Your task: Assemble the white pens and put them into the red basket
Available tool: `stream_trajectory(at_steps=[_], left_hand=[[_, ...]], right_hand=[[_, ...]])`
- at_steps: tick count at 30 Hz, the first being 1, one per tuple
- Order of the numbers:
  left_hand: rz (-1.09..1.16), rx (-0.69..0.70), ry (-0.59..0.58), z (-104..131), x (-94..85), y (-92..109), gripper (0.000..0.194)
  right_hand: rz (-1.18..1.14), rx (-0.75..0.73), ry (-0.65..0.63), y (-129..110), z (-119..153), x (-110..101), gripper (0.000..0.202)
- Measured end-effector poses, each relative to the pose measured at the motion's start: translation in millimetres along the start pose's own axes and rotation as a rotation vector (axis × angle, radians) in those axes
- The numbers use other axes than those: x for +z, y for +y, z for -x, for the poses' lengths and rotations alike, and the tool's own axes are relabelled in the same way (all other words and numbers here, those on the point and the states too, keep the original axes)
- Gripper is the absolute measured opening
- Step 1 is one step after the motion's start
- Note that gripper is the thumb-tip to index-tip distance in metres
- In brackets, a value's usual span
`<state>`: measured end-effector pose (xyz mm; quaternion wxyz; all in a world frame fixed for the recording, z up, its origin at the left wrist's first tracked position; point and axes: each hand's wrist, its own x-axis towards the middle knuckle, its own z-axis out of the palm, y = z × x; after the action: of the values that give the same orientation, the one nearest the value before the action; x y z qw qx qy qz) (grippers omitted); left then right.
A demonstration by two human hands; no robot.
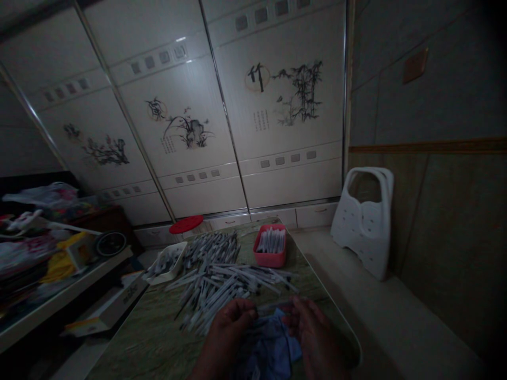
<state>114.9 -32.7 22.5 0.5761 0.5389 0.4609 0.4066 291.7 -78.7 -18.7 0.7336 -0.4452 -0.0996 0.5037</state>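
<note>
My left hand (232, 327) and my right hand (312, 327) are close together at the near end of the table. Between their pinched fingertips stretches a slim clear pen (275, 306), lying roughly level. Directly below it is a crumpled blue cloth (277, 348), partly hidden by my hands. Just beyond my left hand spreads a large loose pile of pens (222, 285), mostly whitish with dark ends. A pink plastic box (270, 259) on the far right of the table holds several pens standing upright. At the left edge, a white tray (174, 272) contains small dark and pale pen parts.
The marbled green table (130, 338) has a rounded near right corner. A red round stool (186, 224) stands past its far end. Folded white plastic stools or chairs (364, 227) lean by the right wall. Leftward are a cluttered shelf (71, 295) and a carton (111, 309).
</note>
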Motion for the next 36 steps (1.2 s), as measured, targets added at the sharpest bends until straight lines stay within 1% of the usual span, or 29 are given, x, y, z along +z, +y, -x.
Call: stream_trajectory(at_steps=[4,10,16,20,25,28,31,33,36], left_hand=[[0.004,-0.007,-0.012,-1.9,-0.5,-2.6,0.02],[-0.005,0.011,-0.006,-3.1,0.7,-5.5,0.021],[-0.016,0.044,0.0,0.7,1.9,-4.0,0.028],[-0.017,0.064,0.044,2.6,5.6,1.1,0.033],[0.001,0.079,0.094,-0.2,8.8,-2.5,0.05],[0.021,0.102,0.088,-1.6,9.8,-6.3,0.062],[0.041,0.083,0.078,0.2,12.0,-5.3,0.071],[0.043,0.058,0.1,2.0,14.0,-3.2,0.069],[-0.023,0.015,0.121,3.2,16.8,-2.5,0.051]], right_hand=[[0.095,-0.027,-0.036,1.8,-1.6,-1.4,0.044],[0.153,-0.048,-0.061,4.4,-3.4,-3.5,0.046],[0.127,-0.028,-0.055,4.4,-2.3,-2.9,0.047],[0.119,-0.018,-0.034,4.1,-1.9,-1.3,0.05],[0.091,0.008,-0.018,5.2,-0.5,0.6,0.054],[0.044,0.035,-0.013,5.6,1.2,1.8,0.054],[-0.024,0.065,-0.004,4.0,2.6,2.6,0.052],[-0.041,0.081,-0.011,2.1,3.1,2.7,0.051],[-0.043,0.084,-0.019,-0.3,3.8,2.9,0.051]])
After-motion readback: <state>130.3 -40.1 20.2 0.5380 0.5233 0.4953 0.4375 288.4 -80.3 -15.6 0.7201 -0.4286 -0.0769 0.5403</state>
